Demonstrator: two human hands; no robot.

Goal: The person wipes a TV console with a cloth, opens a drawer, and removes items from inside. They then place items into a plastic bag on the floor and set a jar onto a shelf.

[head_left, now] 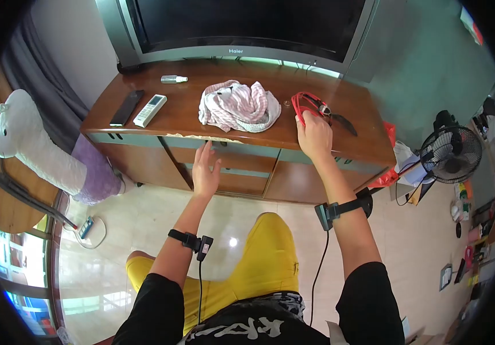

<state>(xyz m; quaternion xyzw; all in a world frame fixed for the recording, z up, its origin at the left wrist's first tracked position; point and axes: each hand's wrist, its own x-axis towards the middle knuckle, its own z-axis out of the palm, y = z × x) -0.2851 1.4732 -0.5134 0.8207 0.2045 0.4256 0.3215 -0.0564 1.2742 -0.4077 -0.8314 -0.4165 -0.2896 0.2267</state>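
Note:
My right hand (315, 137) is at the right front part of the cabinet top, its fingers closed on the red loops of what look like red-handled scissors (323, 108). Their dark blade points to the right, and part of the handle is hidden by my fingers. My left hand (206, 174) holds nothing; its fingers are apart, close to the cabinet's front edge by the drawers. Between and beyond my hands lies a bunched pink-and-white striped cloth (239, 107).
On the wooden cabinet (184, 115) lie a white remote control (150, 110), a dark remote-like object (127, 108) and a small clear bottle (174, 79). A television (241, 34) stands behind. A fan (451, 152) is at right, a white-and-purple plush toy (46, 144) at left.

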